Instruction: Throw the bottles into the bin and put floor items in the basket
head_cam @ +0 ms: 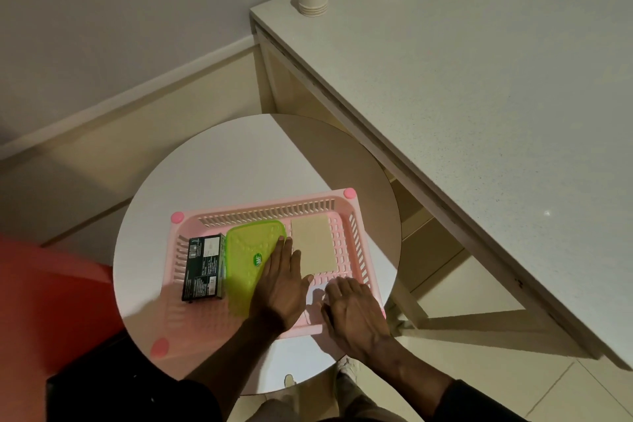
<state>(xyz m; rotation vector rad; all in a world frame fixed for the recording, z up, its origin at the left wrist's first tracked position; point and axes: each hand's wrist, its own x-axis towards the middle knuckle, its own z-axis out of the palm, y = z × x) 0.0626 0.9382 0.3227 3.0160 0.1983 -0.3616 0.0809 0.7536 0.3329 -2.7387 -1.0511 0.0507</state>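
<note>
Now the left hand lies flat, fingers straight, on the green lid, whose length runs 12 to 6. At its 3 o'clock, the right hand: grip unclear. The pink basket holding the lid runs 9 to 3 on the round table.

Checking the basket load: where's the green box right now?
Head view, lower middle: the green box lies in the pink basket, between the dark carton on its left and the beige card on its right, with the left hand resting on it.
</note>
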